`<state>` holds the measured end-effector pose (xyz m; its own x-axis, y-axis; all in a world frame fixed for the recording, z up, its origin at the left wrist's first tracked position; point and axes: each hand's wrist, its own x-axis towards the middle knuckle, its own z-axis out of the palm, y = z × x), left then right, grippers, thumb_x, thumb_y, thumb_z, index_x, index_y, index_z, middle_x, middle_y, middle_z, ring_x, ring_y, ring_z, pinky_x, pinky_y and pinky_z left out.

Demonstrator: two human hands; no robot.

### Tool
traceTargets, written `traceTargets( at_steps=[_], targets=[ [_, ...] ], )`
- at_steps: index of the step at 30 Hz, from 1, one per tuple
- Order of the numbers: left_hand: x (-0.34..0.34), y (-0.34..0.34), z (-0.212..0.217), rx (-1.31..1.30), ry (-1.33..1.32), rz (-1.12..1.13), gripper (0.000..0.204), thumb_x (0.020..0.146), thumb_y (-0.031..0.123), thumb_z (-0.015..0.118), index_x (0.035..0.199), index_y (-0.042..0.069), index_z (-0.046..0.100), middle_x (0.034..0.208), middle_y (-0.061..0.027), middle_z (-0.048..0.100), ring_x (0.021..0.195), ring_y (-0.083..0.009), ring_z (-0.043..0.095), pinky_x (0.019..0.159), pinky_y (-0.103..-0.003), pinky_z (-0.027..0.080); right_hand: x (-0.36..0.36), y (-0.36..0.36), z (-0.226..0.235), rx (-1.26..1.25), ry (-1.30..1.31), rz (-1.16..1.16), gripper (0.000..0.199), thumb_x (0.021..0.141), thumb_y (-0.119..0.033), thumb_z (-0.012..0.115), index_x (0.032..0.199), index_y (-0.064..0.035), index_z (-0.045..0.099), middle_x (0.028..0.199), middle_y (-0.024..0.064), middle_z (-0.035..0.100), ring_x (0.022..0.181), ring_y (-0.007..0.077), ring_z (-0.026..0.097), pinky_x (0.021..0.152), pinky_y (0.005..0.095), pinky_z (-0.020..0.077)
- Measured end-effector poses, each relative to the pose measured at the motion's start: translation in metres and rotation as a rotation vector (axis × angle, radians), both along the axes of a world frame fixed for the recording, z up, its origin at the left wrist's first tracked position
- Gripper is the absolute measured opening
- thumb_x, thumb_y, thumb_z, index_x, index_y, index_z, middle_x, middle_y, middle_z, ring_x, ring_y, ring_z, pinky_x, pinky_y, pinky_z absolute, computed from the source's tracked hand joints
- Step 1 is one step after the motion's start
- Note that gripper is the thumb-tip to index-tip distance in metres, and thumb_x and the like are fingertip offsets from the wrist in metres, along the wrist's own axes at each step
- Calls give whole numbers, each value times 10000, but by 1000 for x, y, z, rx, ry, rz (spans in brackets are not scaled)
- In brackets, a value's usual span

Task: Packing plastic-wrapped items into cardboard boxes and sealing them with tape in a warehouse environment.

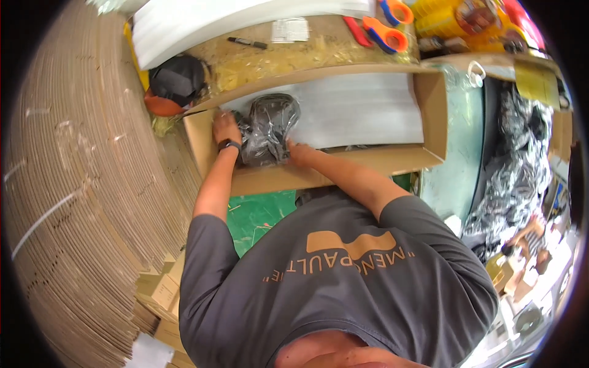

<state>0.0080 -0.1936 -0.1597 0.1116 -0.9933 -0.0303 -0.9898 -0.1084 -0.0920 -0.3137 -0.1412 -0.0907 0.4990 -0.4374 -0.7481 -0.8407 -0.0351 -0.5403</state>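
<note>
A long open cardboard box [437, 116] lies before me, its inside lined with a white foam sheet [359, 110]. At its left end sits a bulky dark item wrapped in clear plastic [268, 129]; its exact kind cannot be made out. My left hand [227, 127], with a dark watch on the wrist, reaches in between the box's left end and the wrapped item, fingers stretched out and partly hidden. Against the item's lower right side, my right hand [299, 153] grips the plastic with bent fingers.
Behind the box, a worktable [294, 56] carries a black marker [247, 43], a paper label [290, 29], orange-and-blue tape dispensers [386, 35] and a black-and-orange cap [178, 83]. Stacked flat cardboard [80, 184] fills the left. Plastic-wrapped dark items [515, 172] pile up at right.
</note>
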Motion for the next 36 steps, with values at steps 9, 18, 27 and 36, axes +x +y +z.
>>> traceTargets(
  at_steps=[9,18,27,36],
  targets=[
    [-229,67,124,-288,362,42,837,910,204,791,1608,-46,403,1634,-287,427,1527,-481,381,1270,-571,307,-401,1,164,635,-1051,-925,644,1068,-361,662,1579,-16,476,1380,240,692,1210,340,718,1050,463,582],
    [-642,91,266,-97,751,-675,711,947,67,661,1600,-51,408,1622,-280,452,1497,-459,432,1248,-538,331,-935,207,57,-937,703,-2019,1099,698,-512,958,1477,95,475,1350,311,668,1262,442,661,1092,475,526],
    [-1008,116,195,807,1131,-899,598,990,18,670,1552,-42,476,1496,-212,617,1380,-311,598,1177,-443,434,-973,163,-43,-1198,133,-2556,1232,707,-320,949,1577,53,160,1291,366,668,1181,518,679,1010,510,554],
    [-1068,190,44,324,825,-396,1454,718,210,1003,1687,-72,-44,1736,-314,193,1606,-394,277,1325,-463,243,-857,327,53,-282,-335,-1792,629,804,-126,756,1414,-12,652,1490,244,618,1368,435,585,1116,500,487]
  ],
)
